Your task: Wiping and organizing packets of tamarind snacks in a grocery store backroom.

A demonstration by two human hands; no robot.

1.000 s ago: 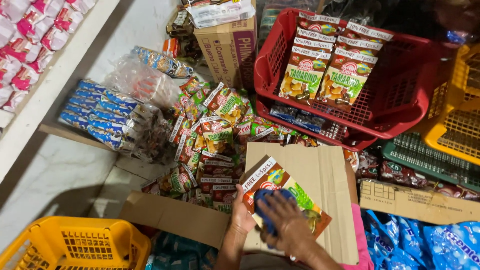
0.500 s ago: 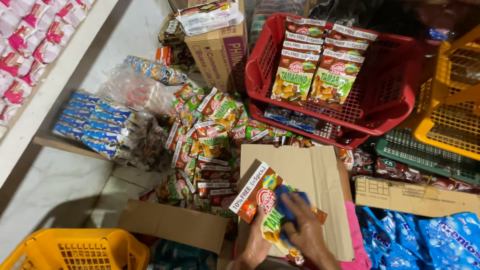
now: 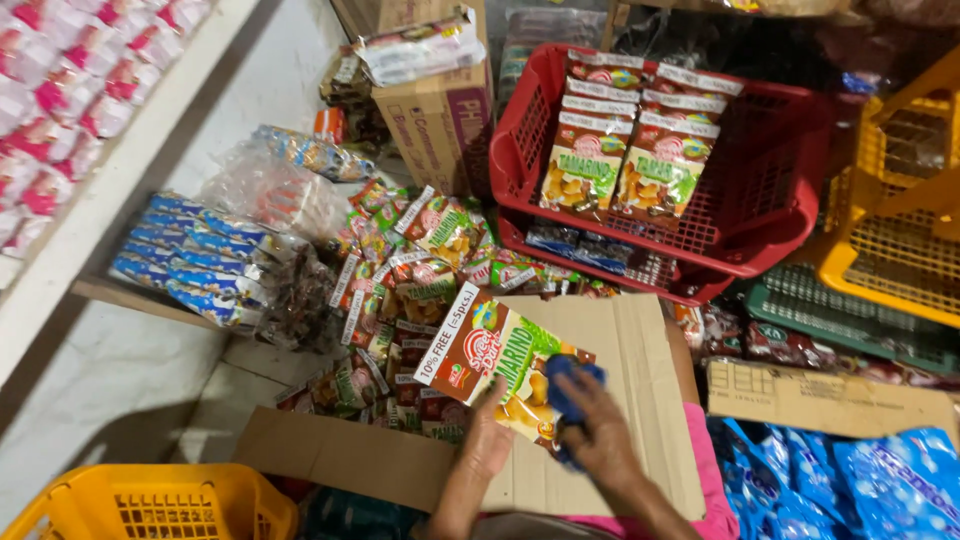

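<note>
My left hand grips the lower edge of a green and orange snack packet held over a flattened cardboard box. My right hand presses a blue cloth against the packet's right side. Just beyond the packet lies a pile of similar snack packets on the floor. Farther back, a red plastic basket holds several of the same packets laid in rows.
A yellow basket sits at the lower left, another yellow basket at right over a green crate. Blue wrapped packs lie left, blue bags lower right. A cardboard carton stands behind the pile. A white shelf runs along the left.
The packet has tilted and risen slightly toward the pile. My right hand with the blue cloth has slid from the packet's middle to its right side.
</note>
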